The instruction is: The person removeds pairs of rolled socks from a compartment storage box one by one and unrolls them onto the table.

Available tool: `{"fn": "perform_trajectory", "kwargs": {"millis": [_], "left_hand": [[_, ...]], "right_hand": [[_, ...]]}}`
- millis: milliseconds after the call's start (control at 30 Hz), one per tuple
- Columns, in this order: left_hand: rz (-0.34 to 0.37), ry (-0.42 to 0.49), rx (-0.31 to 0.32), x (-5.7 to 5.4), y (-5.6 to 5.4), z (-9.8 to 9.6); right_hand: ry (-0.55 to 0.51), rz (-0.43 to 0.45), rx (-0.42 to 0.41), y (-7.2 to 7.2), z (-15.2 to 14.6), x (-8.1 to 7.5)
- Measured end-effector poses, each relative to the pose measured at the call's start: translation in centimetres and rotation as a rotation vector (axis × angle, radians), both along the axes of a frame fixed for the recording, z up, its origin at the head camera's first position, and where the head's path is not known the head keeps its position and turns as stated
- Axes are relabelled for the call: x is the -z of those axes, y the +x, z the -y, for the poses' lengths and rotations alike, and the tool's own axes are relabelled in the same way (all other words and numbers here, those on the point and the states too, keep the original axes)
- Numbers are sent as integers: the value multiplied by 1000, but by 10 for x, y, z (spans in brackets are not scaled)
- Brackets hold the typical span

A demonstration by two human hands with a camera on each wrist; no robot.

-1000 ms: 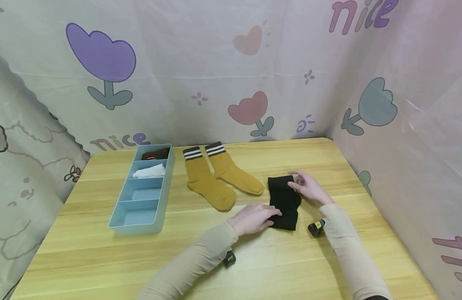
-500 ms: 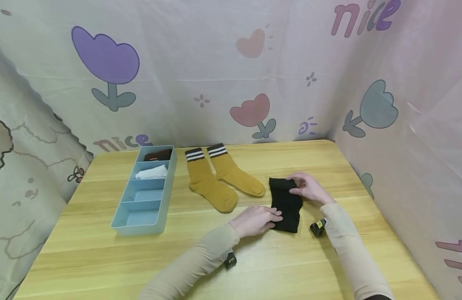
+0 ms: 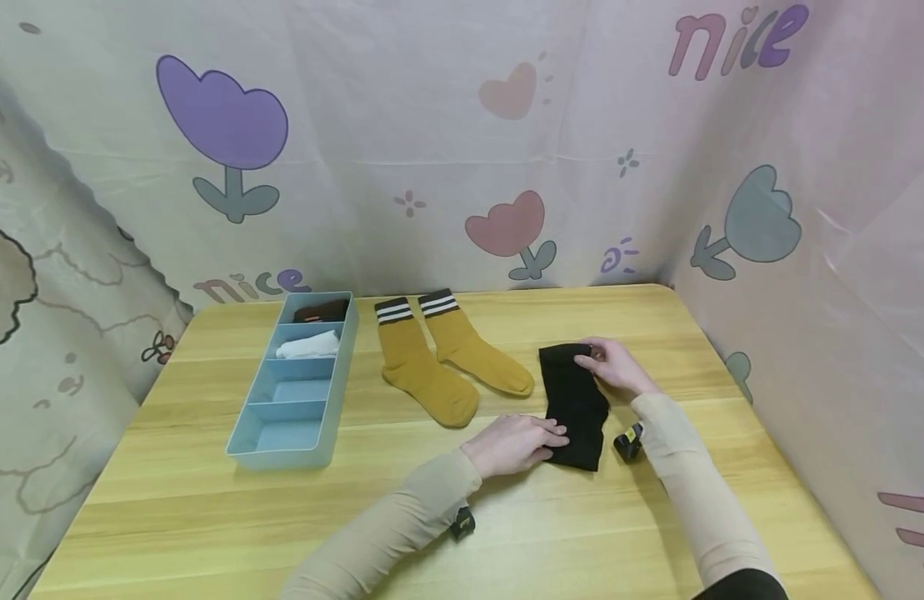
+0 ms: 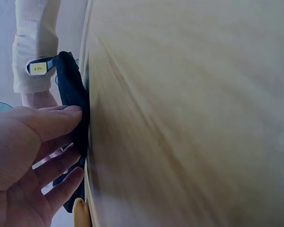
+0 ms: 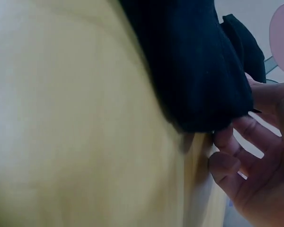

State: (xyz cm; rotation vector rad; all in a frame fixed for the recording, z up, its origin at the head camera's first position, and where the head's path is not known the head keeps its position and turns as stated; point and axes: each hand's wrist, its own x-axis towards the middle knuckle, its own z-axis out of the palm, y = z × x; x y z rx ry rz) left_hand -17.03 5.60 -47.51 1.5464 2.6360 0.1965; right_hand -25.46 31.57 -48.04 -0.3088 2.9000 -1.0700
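A black sock (image 3: 576, 408) lies on the right half of the table, folded, with its far end raised a little. My right hand (image 3: 617, 364) pinches that far edge at its right corner; in the right wrist view thumb and fingers meet the end of the dark cloth (image 5: 194, 71). Across the near left part of the sock, my left hand (image 3: 512, 444) rests with its fingertips on the fabric. The left wrist view shows those fingers (image 4: 61, 163) fairly straight against the sock's side. Two mustard socks (image 3: 424, 375) with striped dark cuffs lie flat to the left.
On the left of the wooden table (image 3: 169, 500) stands a light blue divided box (image 3: 329, 417). A brown folded bundle (image 3: 322, 312) fills its far compartment, a white one (image 3: 308, 345) the compartment before it. A patterned curtain (image 3: 402, 108) hangs behind the table.
My right hand has taken the sock's far edge and raised it, so the sock looks longer. The left hand stays on its near part. The head view has shifted slightly.
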Motion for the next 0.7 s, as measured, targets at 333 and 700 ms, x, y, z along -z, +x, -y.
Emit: {"fn": "perform_trajectory", "kwargs": {"millis": [333, 700], "left_hand": [[6, -3, -8, 1, 1, 0], [-2, 5, 6, 0, 1, 1]], "right_hand": [[-68, -165, -16, -2, -1, 4], [41, -26, -107, -17, -2, -3]]}}
